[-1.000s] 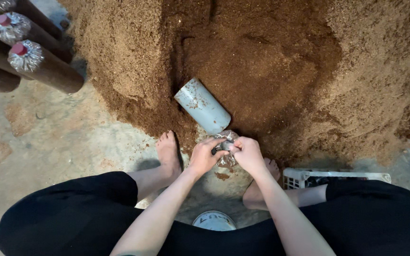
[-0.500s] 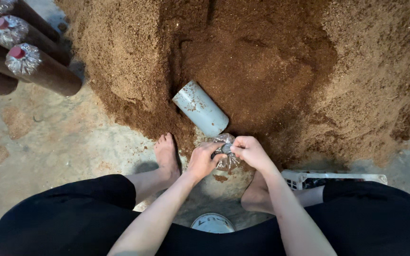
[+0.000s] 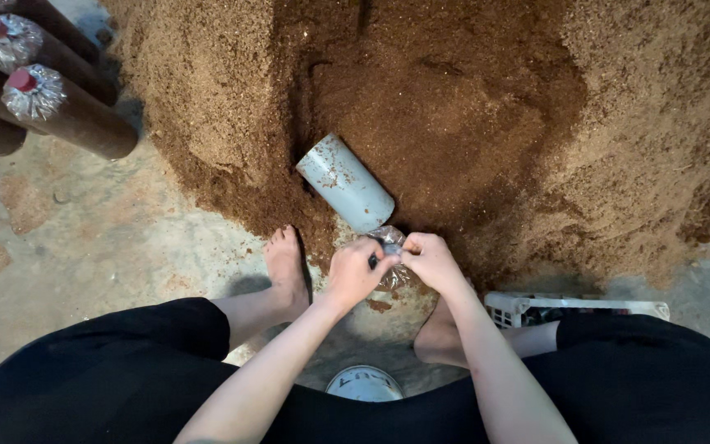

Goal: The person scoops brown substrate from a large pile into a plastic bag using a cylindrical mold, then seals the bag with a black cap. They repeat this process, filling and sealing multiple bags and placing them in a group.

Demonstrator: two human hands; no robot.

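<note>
Between both hands [image 3: 396,267], crinkled clear plastic bag [image 3: 389,238]

One grey pipe [image 3: 345,182], one white basket [image 3: 573,307], three capped filled bags [image 3: 67,111] and one sawdust heap [image 3: 470,107].

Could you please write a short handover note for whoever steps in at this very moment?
Left hand and right hand: both pinch the gathered neck of a clear plastic bag between the feet.
Grey pipe lies tilted on the sawdust heap, beside the bag.
Done: capped filled bags lie stacked upper left.
Left: this bag's neck shows no red cap yet.
White basket at right.
</note>
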